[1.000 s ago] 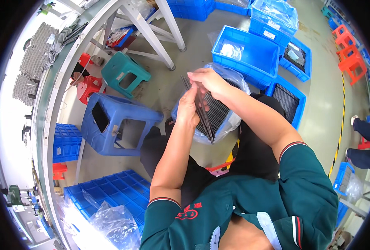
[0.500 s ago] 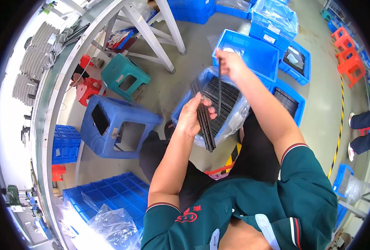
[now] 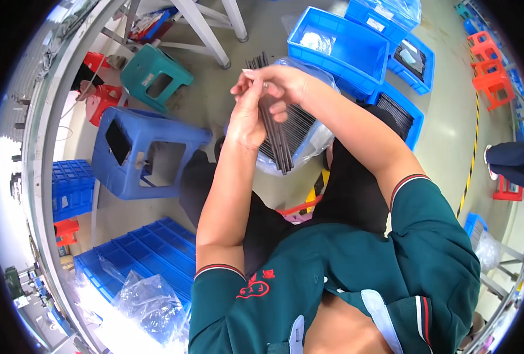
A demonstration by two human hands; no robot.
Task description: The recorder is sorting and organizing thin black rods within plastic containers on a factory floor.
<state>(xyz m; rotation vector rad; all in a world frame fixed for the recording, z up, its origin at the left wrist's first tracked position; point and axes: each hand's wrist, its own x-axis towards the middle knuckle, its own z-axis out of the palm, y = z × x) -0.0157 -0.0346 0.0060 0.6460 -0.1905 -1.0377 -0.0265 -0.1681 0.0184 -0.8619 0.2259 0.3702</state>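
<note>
A bundle of thin black rods (image 3: 281, 150) stands slanted in my left hand (image 3: 249, 121), whose fingers are wrapped round it. At the bundle's upper part, my right hand (image 3: 288, 82) has its fingers curled against the rods and overlaps the left fingers. Which rod it grips is partly hidden. Below both hands is a crate lined with a clear plastic bag (image 3: 320, 144). Many more black rods (image 3: 302, 127) lie side by side in it.
Beyond the lined crate stands a blue crate (image 3: 356, 74) holding some clear plastic. Blue crates with black parts (image 3: 418, 121) are to the right. A blue stool (image 3: 156, 133) bearing a dark flat object and a green stool (image 3: 138, 65) stand left. Another person's legs (image 3: 513, 165) show far right.
My right hand has moved left and in to the bundle, bringing the single rod it held over the crate. The bundle and left hand have shifted up and left in the view.
</note>
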